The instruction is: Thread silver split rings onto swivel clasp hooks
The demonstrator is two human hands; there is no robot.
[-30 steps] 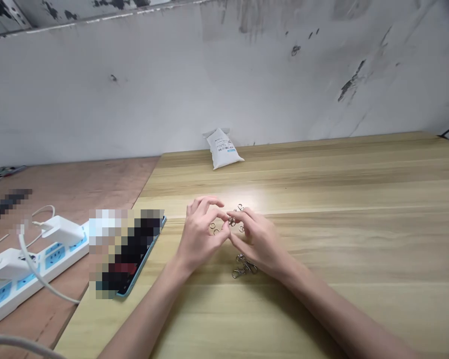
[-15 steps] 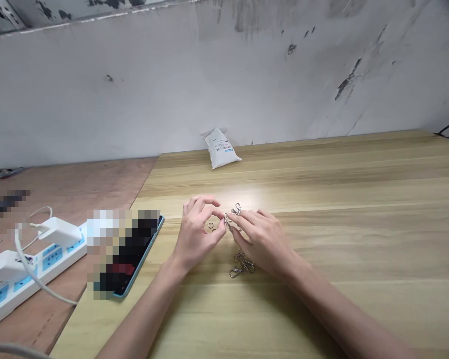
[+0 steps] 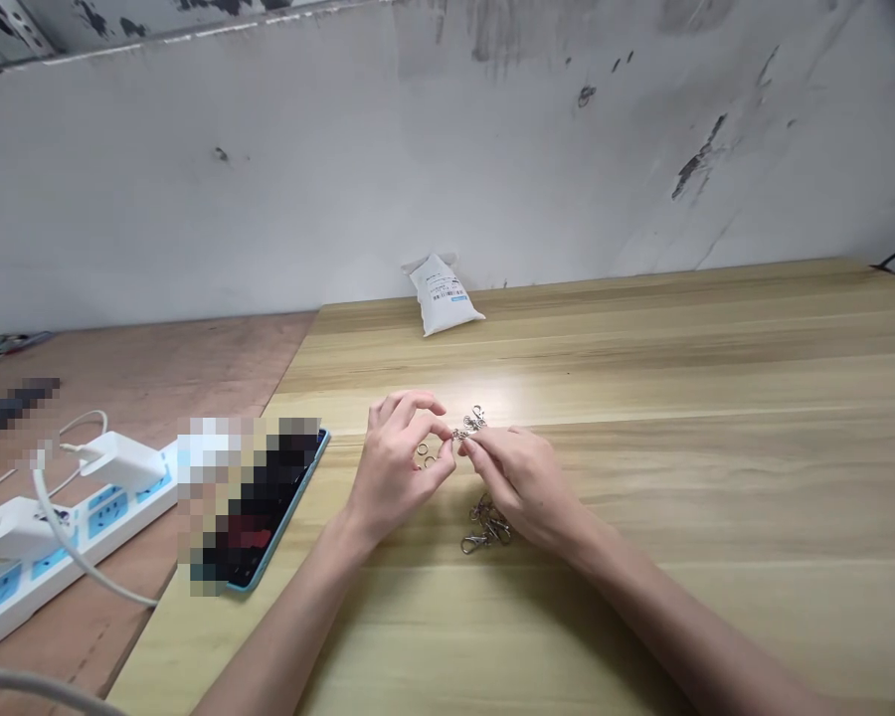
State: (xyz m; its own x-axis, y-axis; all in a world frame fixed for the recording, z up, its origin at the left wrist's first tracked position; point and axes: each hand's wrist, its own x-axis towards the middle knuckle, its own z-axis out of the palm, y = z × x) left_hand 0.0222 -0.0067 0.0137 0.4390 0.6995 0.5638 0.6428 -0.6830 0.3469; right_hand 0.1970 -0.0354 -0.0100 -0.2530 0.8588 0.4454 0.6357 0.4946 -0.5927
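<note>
In the middle of the table, my left hand [image 3: 403,462] pinches one end of a small silvery metal piece [image 3: 458,435] between thumb and index finger; its links look like a short key-ring chain. My right hand [image 3: 526,477] pinches the other end from the right, fingers folded together. Fingertips cover much of this piece. Loose metal rings [image 3: 423,449] lie under my left hand. Just beyond my right fingers is a group of lobster clasps [image 3: 478,414]. Another pile of lobster clasps [image 3: 486,529] rests on the near side, beside my right wrist.
A smartphone [image 3: 279,517], partly blurred out, lies left of my left forearm. Further left, a white power strip [image 3: 104,517] carries plugged-in chargers [image 3: 123,459] and a cable [image 3: 75,562]. A white parcel bag [image 3: 446,298] sits at the back of the table near the wall.
My right fingers have drawn together from a more spread pose, closing into a pinch on the metal piece. My left hand has kept its pinch in nearly the same place.
</note>
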